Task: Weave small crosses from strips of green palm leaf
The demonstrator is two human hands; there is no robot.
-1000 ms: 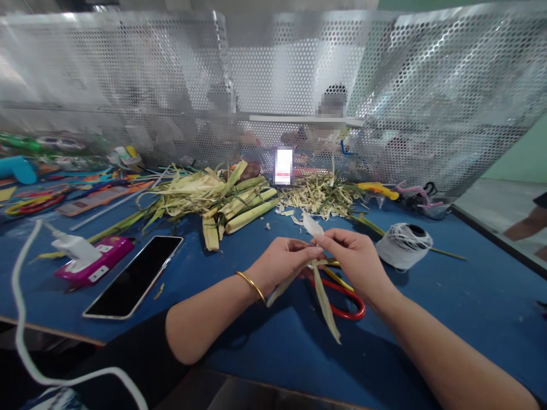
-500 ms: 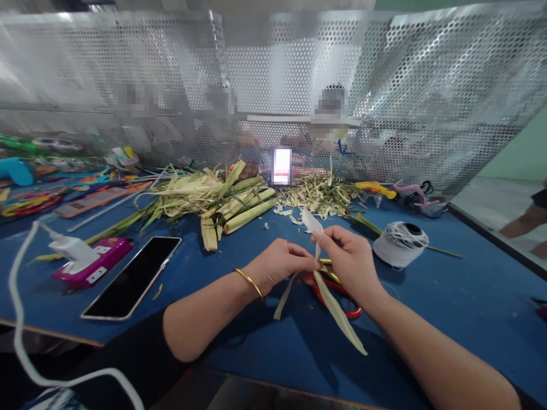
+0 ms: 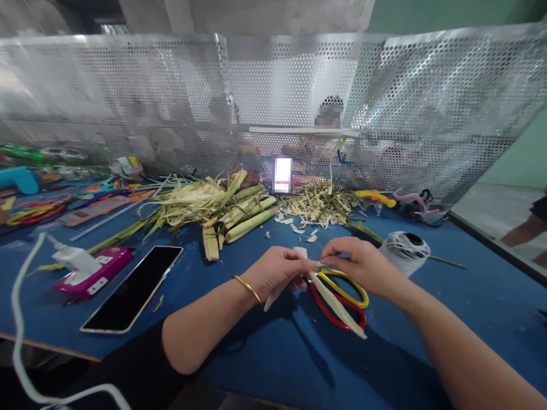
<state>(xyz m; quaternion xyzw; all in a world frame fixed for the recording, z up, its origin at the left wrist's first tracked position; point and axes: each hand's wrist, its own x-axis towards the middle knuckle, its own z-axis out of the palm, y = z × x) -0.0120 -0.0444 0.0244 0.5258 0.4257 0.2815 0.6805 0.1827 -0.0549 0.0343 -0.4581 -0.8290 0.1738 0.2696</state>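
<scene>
My left hand (image 3: 280, 270), a gold bangle on its wrist, pinches a pale plant-leaf strip (image 3: 337, 307) between thumb and fingers. One long end slants down to the right, and another end shows under the palm. My right hand (image 3: 354, 262) is closed in a pinch just right of the left fingertips. What lies between its fingertips is too small to make out. Beneath the strip lie scissors with one red and one yellow handle (image 3: 363, 299), their blades hidden by my left hand. A spool of white thread (image 3: 404, 253) stands beyond my right wrist.
Cut green stalks (image 3: 250, 219) and shredded peelings (image 3: 320, 205) lie at the back. On the left are a black-screened phone (image 3: 134, 290) and a magenta power strip (image 3: 96, 273) with a white plug and cable. A perforated metal screen (image 3: 273, 74) borders the table; people show dimly behind it.
My right hand has shifted slightly right and down, off the strip's upper part. The strip's upper end has dropped towards my left hand. More of the scissor handles shows. The view has tilted up slightly.
</scene>
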